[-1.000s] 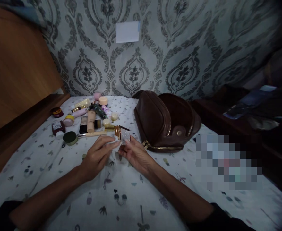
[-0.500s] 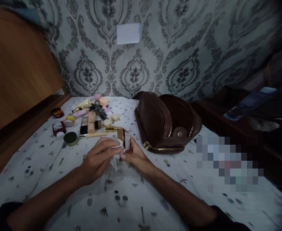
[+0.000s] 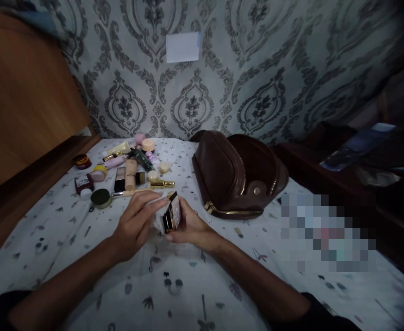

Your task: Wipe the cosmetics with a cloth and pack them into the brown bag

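Note:
My right hand [image 3: 191, 225] is closed around a small black-and-gold case [image 3: 173, 214] with a glittery face, held tilted above the patterned sheet. Just left of it, my left hand [image 3: 134, 223] pinches a white tissue [image 3: 159, 216], mostly hidden by the fingers, with its fingertips at the case's edge. Beyond the hands lie a gold tube [image 3: 162, 183] and a brush with a pale handle [image 3: 133, 192]. A round green tin [image 3: 101, 198] sits farther left.
A brown leather bag [image 3: 219, 170] stands open to the right of the hands. Several cosmetics, among them a beige tube [image 3: 130, 174] and a dark red bottle [image 3: 83, 184], lie at the back left. A wooden panel [image 3: 32, 92] borders the left side.
The case has been turned and lowered slightly in my right hand, showing its black-and-gold side. My left hand has shifted a little left, and the tissue shows less. The gold tube is more exposed.

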`<state>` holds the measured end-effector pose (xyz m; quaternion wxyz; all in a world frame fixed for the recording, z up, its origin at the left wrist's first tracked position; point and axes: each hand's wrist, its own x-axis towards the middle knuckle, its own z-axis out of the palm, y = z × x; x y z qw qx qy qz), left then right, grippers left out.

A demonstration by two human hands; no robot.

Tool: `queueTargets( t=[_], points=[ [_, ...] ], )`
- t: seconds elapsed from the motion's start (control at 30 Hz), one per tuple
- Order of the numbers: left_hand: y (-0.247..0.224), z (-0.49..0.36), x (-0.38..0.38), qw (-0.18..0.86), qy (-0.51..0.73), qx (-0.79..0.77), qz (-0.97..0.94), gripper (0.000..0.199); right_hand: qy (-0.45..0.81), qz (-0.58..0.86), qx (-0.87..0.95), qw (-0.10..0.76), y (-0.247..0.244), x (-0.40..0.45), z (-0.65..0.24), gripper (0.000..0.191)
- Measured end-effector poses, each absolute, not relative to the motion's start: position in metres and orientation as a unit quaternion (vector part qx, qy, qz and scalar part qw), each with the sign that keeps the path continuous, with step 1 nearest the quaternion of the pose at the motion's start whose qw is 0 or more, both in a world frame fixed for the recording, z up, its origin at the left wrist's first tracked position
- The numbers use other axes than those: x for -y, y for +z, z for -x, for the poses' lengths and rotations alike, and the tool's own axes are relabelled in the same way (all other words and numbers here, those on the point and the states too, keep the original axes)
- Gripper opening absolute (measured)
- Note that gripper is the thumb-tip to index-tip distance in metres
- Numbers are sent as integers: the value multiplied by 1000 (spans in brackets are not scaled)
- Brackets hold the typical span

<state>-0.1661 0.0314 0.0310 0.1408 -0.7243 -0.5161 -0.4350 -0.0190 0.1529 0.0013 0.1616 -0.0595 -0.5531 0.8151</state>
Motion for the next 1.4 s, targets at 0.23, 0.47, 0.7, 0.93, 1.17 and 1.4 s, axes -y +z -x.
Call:
queueTargets(
  t=[0.23,0.47,0.7,0.93,1.17,1.4],
  points=[
    [32,176,-35,-2,-444,514,734,40,746,40,649,141,2,-155,15,92],
    [23,183,-40,-35,-449,529,719,44,742,0,658,125,4,-156,14,94],
    [16,186,-43,-60,-452,568,685,36,880,19,467,89,1,-149,14,73],
    [12,185,-44,-52,-454,587,669,39,932,28,352,81,7,-147,12,45],
    [6,187,-45,-14,-464,595,656,37,943,26,318,90,6,-148,14,36],
    [7,189,-45,-2,-466,616,635,35,955,25,283,87,5,-153,16,36]
  ],
)
